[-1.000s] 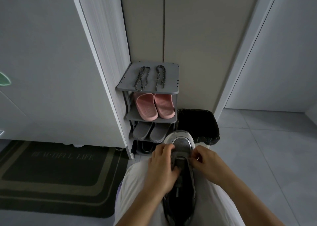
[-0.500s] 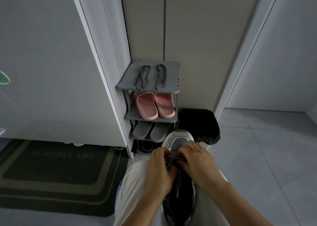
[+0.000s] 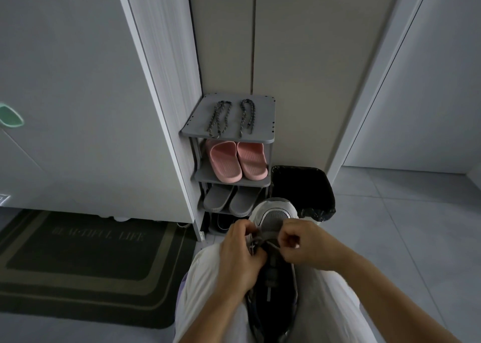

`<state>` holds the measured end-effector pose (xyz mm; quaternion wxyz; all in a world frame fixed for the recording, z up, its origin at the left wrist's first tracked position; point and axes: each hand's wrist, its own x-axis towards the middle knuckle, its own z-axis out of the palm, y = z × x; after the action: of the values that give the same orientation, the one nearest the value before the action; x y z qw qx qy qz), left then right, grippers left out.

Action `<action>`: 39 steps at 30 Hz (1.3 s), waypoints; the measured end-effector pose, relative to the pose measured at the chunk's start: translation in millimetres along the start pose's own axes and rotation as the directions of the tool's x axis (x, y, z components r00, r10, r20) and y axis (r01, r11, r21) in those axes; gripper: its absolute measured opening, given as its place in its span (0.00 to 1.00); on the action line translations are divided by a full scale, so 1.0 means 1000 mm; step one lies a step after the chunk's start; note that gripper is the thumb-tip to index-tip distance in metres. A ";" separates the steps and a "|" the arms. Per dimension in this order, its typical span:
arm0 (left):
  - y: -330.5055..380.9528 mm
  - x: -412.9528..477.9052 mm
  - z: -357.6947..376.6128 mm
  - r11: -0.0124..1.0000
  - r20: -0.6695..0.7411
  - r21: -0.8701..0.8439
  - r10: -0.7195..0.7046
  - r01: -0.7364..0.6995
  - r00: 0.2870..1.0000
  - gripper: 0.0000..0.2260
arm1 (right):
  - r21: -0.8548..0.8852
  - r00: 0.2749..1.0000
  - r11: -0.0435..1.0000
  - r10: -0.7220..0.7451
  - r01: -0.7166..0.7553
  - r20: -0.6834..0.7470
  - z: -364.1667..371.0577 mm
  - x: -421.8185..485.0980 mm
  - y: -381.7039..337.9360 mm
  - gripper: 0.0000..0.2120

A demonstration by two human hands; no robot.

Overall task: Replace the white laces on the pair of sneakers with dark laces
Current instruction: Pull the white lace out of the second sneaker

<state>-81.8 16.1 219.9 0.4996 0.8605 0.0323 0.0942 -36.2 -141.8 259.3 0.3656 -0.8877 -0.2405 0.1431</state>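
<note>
A sneaker [image 3: 273, 213] with a white and grey toe and a dark opening lies between my knees, toe pointing away. My left hand [image 3: 240, 254] grips its left side near the front eyelets, with a bit of pale lace [image 3: 256, 241] showing by its fingers. On the sneaker's right side, my right hand [image 3: 303, 242] has its fingers curled in a pinch; what it pinches is hidden. Two dark braided laces [image 3: 218, 118] [image 3: 247, 117] lie folded on the top shelf of the grey shoe rack [image 3: 265, 103].
The rack holds pink slippers [image 3: 235, 160], grey slippers [image 3: 230, 199] and dark shoes at the bottom. A black-lined bin [image 3: 303, 189] stands right of the rack, just beyond the sneaker. A dark doormat [image 3: 83, 259] lies on the left floor. Cabinet doors rise behind.
My right hand has drawn back to the right from the middle of the sneaker, where it met my left hand. The left hand stays on the sneaker's left side.
</note>
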 end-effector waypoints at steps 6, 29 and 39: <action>-0.003 -0.004 0.003 0.979 0.046 0.119 0.158 -0.163 0.986 0.16 | 0.325 0.990 0.940 0.063 -0.100 0.123 -0.007 -0.018 0.010 0.08; -0.002 -0.010 0.000 0.998 0.118 -0.003 0.068 -0.069 0.991 0.19 | 0.858 0.911 0.468 0.222 0.213 -0.348 0.027 -0.022 0.008 0.14; -0.011 -0.012 0.005 0.994 -0.014 -0.099 -0.041 0.040 0.999 0.11 | 0.221 0.792 0.945 0.323 -0.241 -0.518 0.008 -0.038 0.034 0.04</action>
<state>-92.5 15.4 205.8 0.5430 0.8332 0.0491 0.0922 -60.8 -178.3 232.2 0.4562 -0.8884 0.0203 -0.0470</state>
